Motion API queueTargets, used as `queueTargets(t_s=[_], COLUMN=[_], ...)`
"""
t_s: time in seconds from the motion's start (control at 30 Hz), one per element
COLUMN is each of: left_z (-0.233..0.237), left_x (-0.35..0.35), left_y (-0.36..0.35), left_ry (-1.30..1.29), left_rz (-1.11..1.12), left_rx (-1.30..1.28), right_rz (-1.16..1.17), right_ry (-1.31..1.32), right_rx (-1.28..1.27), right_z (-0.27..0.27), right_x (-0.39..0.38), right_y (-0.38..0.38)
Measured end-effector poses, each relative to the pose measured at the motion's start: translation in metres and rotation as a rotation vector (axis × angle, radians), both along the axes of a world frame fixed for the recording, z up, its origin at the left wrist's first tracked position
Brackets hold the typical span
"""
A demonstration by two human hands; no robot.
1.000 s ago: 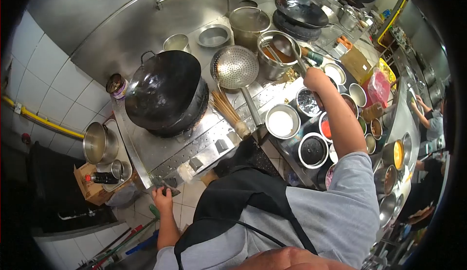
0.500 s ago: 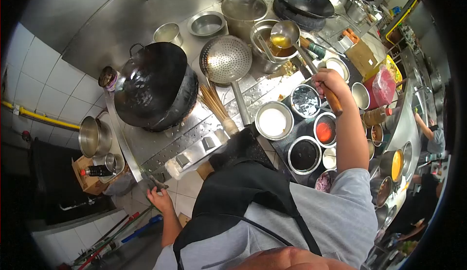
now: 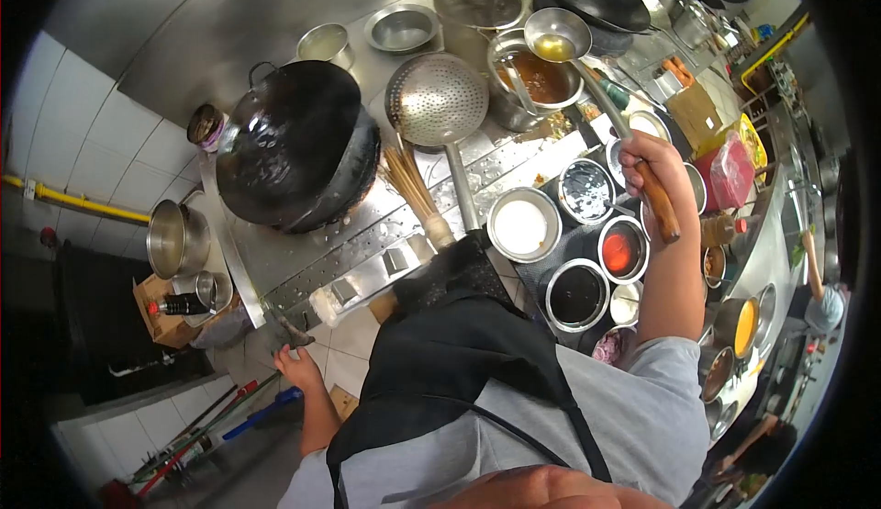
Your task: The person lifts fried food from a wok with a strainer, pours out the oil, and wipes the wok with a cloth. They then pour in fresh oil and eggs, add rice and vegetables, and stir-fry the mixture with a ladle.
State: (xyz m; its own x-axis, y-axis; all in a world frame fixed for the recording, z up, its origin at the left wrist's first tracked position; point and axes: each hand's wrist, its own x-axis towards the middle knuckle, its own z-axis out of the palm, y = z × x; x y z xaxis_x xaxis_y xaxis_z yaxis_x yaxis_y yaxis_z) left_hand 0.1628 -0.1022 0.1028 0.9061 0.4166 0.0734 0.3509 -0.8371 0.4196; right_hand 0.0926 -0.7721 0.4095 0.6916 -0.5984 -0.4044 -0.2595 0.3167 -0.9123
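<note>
R hand (image 3: 653, 162) has fingers clamped round the ladle's (image 3: 558, 25) wooden handle, bowl kept up by the pot (image 3: 511, 114) toward the bench's (image 3: 298, 266) back edge, prob so the yellow liquid (image 3: 553, 47) won't spill, L hand (image 3: 301, 369) fingers apart near the front-left corner.

Grey short-sleeved shirt (image 3: 633, 403), apparently plain, beneath a black apron (image 3: 450, 353) with narrow straps (image 3: 585, 431)

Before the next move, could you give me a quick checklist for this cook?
1. Right hand round the ladle's wooden handle: ok, closed.
2. Yellow liquid in the ladle: ok, some shows.
3. Ladle clear of the steel pot's rim: cannot tell, they overlap in view.
4. Nothing between ladle and wok: not ok, perforated strainer there.
5. Wok hot: cannot tell.
6. Left hand away from wok: ok, apart.
</note>
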Motion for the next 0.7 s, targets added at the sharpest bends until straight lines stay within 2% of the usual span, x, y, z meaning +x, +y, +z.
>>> queueTargets(t_s=[0.13,0.23,0.3,0.47,0.53,0.6,0.67,0.7], left_z=[-0.002,-0.006,-0.017,0.022,0.021,0.017,0.010,0.002], left_x=[0.014,0.031,0.041,0.053,0.049,0.041,0.025,0.015], left_y=[0.007,0.017,0.028,0.026,0.038,0.053,0.070,0.081], left_ry=[-0.137,-0.111,-0.180,-0.167,-0.179,-0.185,-0.150,-0.145], left_rz=[-0.043,-0.001,-0.034,0.010,0.003,-0.001,0.040,0.049], left_rx=[-0.015,-0.081,-0.138,-0.157,-0.167,-0.172,-0.139,-0.142], right_rz=[0.055,0.182,0.316,0.506,0.618,0.697,0.710,0.720], right_ry=[0.027,-0.011,-0.027,0.058,0.134,0.130,0.188,0.218], right_rx=[-0.043,-0.031,-0.021,-0.173,-0.365,-0.749,-1.062,-1.018], right_z=[0.018,0.020,0.015,-0.012,-0.032,-0.071,-0.087,-0.071], right_x=[0.011,0.025,0.046,0.113,0.141,0.163,0.176,0.179], right_y=[0.033,0.061,0.086,0.154,0.185,0.204,0.229,0.250])
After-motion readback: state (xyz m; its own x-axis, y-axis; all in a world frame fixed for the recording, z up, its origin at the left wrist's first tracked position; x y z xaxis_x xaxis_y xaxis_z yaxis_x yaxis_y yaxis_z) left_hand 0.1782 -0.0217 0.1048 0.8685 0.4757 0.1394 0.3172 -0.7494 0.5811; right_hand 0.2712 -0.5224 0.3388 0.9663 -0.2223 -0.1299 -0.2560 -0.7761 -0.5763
